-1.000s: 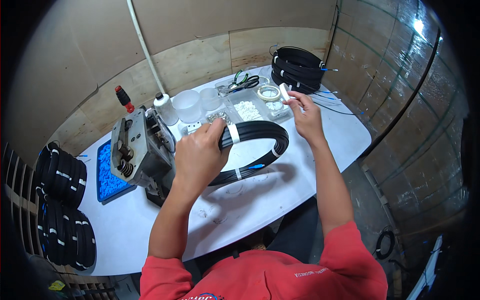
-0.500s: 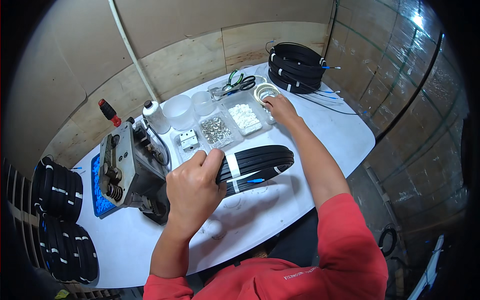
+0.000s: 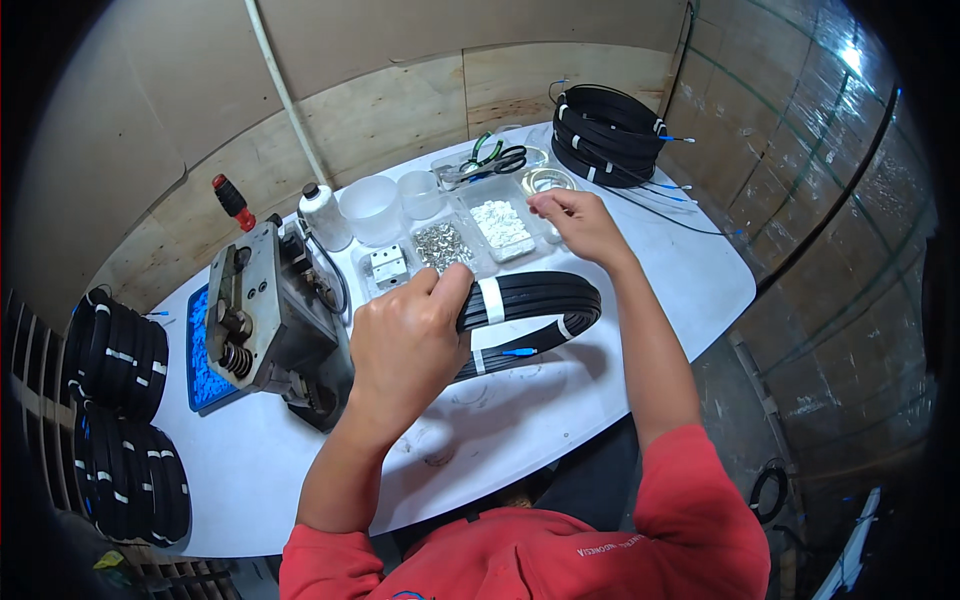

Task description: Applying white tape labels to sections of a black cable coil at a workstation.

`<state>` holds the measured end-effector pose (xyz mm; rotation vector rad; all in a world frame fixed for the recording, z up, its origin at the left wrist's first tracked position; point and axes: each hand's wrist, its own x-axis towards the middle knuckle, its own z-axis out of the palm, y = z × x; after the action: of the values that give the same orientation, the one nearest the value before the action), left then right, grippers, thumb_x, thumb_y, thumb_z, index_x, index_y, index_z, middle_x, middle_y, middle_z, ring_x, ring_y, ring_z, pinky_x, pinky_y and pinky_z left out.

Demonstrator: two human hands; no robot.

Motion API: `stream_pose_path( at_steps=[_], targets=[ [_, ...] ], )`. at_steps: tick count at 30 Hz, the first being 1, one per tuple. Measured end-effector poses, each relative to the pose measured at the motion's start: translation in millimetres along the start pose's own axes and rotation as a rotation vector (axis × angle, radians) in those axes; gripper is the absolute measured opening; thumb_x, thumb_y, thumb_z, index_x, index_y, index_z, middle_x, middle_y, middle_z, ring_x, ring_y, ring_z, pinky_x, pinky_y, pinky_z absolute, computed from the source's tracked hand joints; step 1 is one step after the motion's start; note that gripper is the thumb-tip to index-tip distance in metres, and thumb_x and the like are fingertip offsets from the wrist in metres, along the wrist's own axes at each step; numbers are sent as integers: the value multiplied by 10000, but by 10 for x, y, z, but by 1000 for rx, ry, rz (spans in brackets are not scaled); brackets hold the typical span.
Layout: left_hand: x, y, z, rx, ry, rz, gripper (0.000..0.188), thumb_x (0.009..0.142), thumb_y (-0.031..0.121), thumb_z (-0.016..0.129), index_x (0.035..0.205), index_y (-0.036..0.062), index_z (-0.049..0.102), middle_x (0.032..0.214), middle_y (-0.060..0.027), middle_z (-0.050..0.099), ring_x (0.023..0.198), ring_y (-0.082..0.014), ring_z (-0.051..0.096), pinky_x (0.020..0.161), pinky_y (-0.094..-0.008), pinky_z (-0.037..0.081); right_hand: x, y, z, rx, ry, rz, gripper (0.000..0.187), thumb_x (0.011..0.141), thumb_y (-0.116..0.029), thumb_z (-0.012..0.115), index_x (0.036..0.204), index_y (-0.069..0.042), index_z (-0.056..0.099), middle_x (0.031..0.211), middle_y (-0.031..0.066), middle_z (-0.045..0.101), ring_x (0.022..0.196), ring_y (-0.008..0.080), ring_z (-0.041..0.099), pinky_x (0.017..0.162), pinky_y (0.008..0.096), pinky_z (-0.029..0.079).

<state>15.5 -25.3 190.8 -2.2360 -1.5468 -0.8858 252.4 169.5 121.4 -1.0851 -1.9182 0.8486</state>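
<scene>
Head: black, white-banded cable coil [image 3: 545, 293]

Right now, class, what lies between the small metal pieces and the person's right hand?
In the head view, a clear tray of white pieces lies between the small metal pieces and the right hand.

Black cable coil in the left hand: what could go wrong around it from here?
The coil could slip or tip, since only the left fingers hold it. Its blue connector sits exposed along the lower part and might get knocked. The right fingers, close to the loose white pieces, might scatter some.
</scene>
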Motion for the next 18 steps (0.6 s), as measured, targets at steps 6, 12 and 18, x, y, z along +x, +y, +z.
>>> stream_pose_path(
  at_steps=[6,12,18],
  targets=[
    [96,-159,93,-1,-15,5,147,763,69,671,858,67,558,745,-142,657,647,-396,668,567,-500,529,-686,-1123,87,-43,-249,-483,445,838,-294,812,1207,-75,696,1050,133,739,924,237,715,827,344,550],
    [260,-349,109,-212,-11,-13,264,760,186,830,894,45,651,726,-158,670,664,-351,670,608,-417,511,-604,-1107,192,-323,-80,-268,302,790,-180,824,1000,-49,650,811,142,699,721,298,672,676,384,516],
    [23,-571,150,-211,-51,-244,258,811,189,806,976,38,678,723,-136,705,611,-225,686,611,-346,520,-459,-954,266,-270,-53,-291,285,797,-167,808,1001,-43,654,832,150,702,725,271,669,671,366,511]
  ],
)
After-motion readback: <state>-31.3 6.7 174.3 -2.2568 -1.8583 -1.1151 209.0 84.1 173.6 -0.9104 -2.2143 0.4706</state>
